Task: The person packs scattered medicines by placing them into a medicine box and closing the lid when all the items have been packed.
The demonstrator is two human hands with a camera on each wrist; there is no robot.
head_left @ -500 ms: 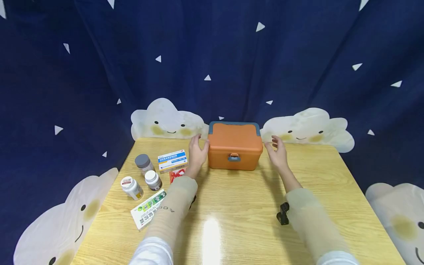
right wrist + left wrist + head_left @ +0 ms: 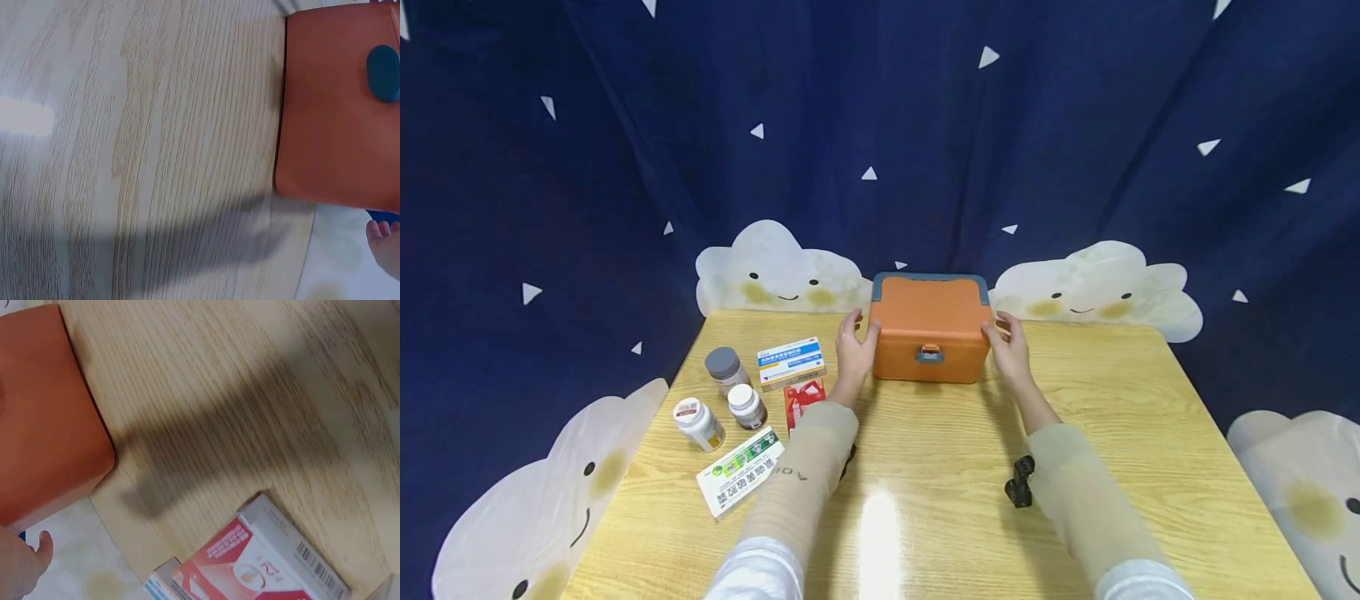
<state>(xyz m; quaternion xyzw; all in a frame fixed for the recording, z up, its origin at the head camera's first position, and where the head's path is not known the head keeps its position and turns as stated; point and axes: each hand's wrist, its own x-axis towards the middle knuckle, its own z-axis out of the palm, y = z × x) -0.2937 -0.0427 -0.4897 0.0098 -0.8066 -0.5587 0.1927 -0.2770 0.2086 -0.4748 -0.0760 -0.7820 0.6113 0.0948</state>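
An orange box (image 2: 931,312) with a grey-blue folded handle and a grey-blue latch (image 2: 929,357) stands closed at the back of the table. My left hand (image 2: 853,358) is at its left side, thumb against or very near the side; contact is unclear. At the right side, my right hand (image 2: 1011,354) has its thumb at the front corner and its fingers beside the wall. The left wrist view catches part of the left hand (image 2: 22,562) beside the orange wall. Fingertips of the right hand (image 2: 386,240) show by the box in the right wrist view.
Left on the table are a blue-and-white carton (image 2: 792,364), a red carton (image 2: 802,400), a green-and-white carton (image 2: 741,473), a grey-capped bottle (image 2: 727,371) and two white-capped bottles (image 2: 747,407). A dark blue curtain (image 2: 925,133) hangs behind.
My right hand has moved left, up to the box's side. The left hand has shifted slightly right, closer to the box. The box stays in place.
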